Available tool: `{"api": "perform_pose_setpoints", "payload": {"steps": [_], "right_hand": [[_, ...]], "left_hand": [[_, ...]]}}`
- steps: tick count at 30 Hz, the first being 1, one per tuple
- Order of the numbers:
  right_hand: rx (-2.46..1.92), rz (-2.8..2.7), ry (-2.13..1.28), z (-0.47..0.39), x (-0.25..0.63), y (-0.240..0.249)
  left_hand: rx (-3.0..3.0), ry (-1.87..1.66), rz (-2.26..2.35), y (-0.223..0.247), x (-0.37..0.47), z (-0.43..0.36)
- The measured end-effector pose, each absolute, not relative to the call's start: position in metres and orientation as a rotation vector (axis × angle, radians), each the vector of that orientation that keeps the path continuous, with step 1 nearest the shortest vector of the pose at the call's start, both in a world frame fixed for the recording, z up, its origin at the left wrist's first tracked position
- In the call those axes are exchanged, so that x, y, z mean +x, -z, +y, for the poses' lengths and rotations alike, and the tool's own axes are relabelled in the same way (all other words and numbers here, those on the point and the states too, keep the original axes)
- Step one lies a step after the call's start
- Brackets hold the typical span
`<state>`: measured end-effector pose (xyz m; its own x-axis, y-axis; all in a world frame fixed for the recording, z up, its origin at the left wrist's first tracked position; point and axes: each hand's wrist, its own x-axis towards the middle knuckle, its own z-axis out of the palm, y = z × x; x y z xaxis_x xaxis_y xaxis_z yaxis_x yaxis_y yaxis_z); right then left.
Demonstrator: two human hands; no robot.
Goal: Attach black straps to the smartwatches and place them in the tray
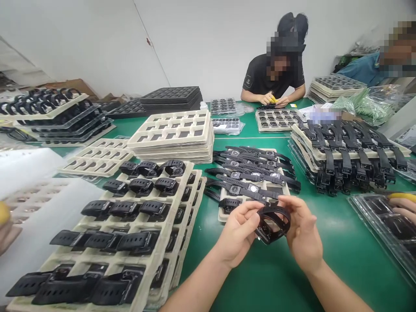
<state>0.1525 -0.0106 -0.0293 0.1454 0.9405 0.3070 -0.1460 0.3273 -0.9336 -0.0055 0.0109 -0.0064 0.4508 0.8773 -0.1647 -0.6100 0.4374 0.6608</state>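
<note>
A black smartwatch (268, 237) with its strap curved into a loop is held up over the green table. My left hand (238, 236) pinches the loop's left side between thumb and fingers. On the other side, my right hand (303, 234) has its fingers closed at the top of the strap; part of its grip is hidden. Just beyond my hands, a cream tray (279, 190) bears several watches with straps laid out flat, and one looped watch (230, 203) sits at its near corner.
To the left, stacked cream trays (177, 208) hold several looped watches. Empty cream trays (172, 136) are piled behind them. At right stands a stack of strap-laden trays (351, 151). Other people's hands work at the far side (276, 100), right edge (404, 203) and left edge (6, 234).
</note>
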Motion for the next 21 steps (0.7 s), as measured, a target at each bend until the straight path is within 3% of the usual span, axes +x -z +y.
{"api": "perform_pose_setpoints", "payload": {"steps": [21], "right_hand": [[-0.818,-1.037,-1.057,0.004,0.16,0.014]], "left_hand": [[0.465,-1.061,0.491,0.008,-0.016,0.015]]}}
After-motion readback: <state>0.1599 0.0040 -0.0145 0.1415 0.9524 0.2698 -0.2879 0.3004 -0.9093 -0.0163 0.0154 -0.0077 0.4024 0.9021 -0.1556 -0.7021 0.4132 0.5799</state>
